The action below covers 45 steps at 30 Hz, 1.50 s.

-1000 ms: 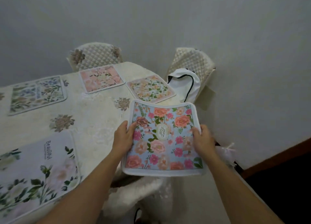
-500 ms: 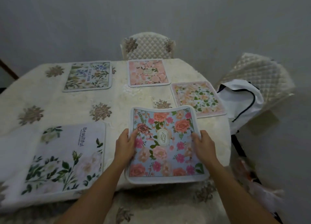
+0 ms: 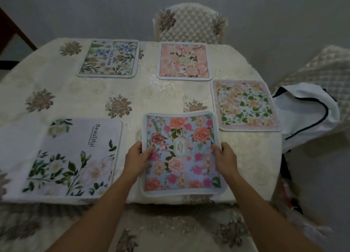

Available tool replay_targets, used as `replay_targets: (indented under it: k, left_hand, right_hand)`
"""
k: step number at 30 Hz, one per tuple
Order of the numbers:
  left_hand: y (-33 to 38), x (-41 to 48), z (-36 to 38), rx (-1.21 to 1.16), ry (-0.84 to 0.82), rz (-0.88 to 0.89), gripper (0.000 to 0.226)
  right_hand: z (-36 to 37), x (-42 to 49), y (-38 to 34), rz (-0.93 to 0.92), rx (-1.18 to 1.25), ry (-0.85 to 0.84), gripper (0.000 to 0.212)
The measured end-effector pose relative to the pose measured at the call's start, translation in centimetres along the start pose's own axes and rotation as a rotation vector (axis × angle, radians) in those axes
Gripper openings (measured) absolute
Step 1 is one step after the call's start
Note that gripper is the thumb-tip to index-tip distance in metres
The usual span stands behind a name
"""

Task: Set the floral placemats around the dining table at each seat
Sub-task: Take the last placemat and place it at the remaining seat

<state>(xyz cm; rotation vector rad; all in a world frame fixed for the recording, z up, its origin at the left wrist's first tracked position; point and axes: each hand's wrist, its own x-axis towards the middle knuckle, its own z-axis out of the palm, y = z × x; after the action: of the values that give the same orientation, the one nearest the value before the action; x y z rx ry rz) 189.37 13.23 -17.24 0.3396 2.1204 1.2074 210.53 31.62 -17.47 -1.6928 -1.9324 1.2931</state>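
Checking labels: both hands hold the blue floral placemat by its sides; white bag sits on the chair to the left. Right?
One error: head view shows the white bag on the chair to the right. The left hand and right hand do hold the blue floral placemat by its sides.

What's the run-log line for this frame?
step: placing blue floral placemat | left hand: grips left edge | right hand: grips right edge | mat: bowed, over near table edge | laid: four other placemats
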Motion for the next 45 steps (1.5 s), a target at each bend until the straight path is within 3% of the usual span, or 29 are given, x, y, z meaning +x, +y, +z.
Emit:
replay_targets:
  k: [13,24,30,40,45]
  left_hand:
    - [-3.4,2.1,1.1,0.109,0.092,-0.067,0.016]
    - [-3.2,1.6,1.1,0.197,0.09,-0.046,0.016]
    - [-3.1,1.5,1.2,0.245,0.082,-0.031,0.015]
    - [-3.0,0.9,1.7,0.275,0.116,-0.022,0.015]
    - [-3.4,1.2,1.3,0.469,0.092,0.084,0.022]
  right_hand:
    - [2.6,2.6,3.5,0.157,-0.025,0.01,0.026]
    - [2.8,2.7,4.3,0.18,-0.086,0.005,0.024]
    - [2.9,2.7,4.3,0.2,-0.173,0.04,0.043]
    - [3.0,2.3,4.1,0.207,-0.209,0.075,0.037]
    - [2.7,2.0,4.2,0.229,-0.217,0.063,0.044]
